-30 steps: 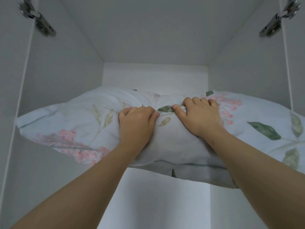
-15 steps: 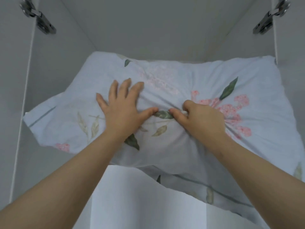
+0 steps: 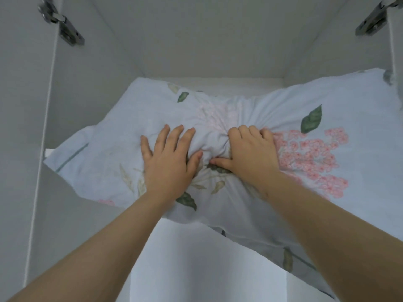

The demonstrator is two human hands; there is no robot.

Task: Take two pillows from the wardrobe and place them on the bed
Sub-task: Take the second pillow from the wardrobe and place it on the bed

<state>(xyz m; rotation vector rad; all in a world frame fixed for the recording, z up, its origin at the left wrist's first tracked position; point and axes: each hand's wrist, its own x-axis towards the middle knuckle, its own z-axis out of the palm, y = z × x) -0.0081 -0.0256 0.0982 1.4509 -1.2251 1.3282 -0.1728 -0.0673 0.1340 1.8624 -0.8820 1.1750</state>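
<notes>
Hands (image 3: 209, 155) on floral pillow (image 3: 305, 149) — right one bunching fabric.

Soft, even, cool-toned light fills the white-panelled wardrobe compartment (image 3: 202, 35), with no hard glare anywhere. The light seems to come from behind the viewer: the two bare forearms are darker toward the lower frame edge. Shadows are faint and diffuse, gathering in the creases of the pale blue floral-printed fabric pillow (image 3: 305, 149) and under its overhanging front edge. The wide-angle lens bends the side panels outward and stretches the forearms. The metal door hinges (image 3: 63, 25) in the upper corners look slightly smeared. Overall sharpness is moderate, with mild softness and compression haze on the printed pink flowers.
</notes>
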